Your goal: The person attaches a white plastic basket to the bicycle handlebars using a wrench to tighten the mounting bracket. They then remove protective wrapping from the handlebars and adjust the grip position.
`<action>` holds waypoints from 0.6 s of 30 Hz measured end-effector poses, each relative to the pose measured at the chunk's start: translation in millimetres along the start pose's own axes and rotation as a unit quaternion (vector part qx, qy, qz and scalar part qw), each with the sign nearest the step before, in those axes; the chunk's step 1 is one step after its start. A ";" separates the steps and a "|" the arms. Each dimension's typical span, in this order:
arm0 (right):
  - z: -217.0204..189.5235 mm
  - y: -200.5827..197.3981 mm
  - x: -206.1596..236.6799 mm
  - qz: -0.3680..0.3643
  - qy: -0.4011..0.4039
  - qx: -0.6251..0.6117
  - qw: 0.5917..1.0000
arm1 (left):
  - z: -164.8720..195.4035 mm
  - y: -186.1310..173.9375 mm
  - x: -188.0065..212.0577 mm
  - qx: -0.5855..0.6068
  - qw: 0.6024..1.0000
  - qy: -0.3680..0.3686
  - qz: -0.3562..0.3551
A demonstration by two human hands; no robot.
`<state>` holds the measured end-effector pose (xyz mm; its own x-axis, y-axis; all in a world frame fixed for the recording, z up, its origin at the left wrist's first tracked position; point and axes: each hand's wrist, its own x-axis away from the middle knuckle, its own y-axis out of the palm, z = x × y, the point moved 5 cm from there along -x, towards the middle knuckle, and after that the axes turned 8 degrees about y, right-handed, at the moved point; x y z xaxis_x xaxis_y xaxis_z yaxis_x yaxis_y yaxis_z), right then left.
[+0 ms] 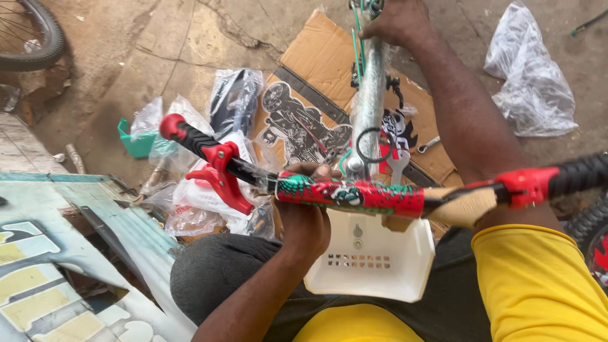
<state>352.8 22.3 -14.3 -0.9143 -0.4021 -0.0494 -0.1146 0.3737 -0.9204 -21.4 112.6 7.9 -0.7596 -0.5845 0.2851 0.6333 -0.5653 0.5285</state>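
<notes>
Gripping the wrapped frame tube (369, 95), right hand (396, 20) fingers curled shut

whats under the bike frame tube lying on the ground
Flattened cardboard with a dark cartoon sticker sheet and a spanner on it. The plastic-wrapped tube hides whatever lies directly beneath it.

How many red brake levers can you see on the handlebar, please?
1: a red brake lever beside the left grip; the right end shows only a red clamp, so another may be hidden.
</notes>
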 end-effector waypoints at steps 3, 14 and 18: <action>-4.6 10.4 -7.5 -0.058 0.058 -0.006 0.997 | -11.4 -4.8 -7.6 -0.059 0.997 -0.017 -0.044; -0.8 -19.8 31.3 0.081 0.121 -0.288 0.946 | -38.0 11.2 -13.3 0.025 0.995 0.098 0.011; 17.7 -41.2 53.0 0.083 0.191 -0.306 0.929 | -3.4 22.2 -9.5 -0.343 0.903 0.249 -0.070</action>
<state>316.0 -29.2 14.2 -0.9968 -0.0147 0.0781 -0.0529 0.8567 -0.5132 0.4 103.7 14.3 -0.7871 -0.5720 -0.2307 0.6082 -0.7821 -0.1360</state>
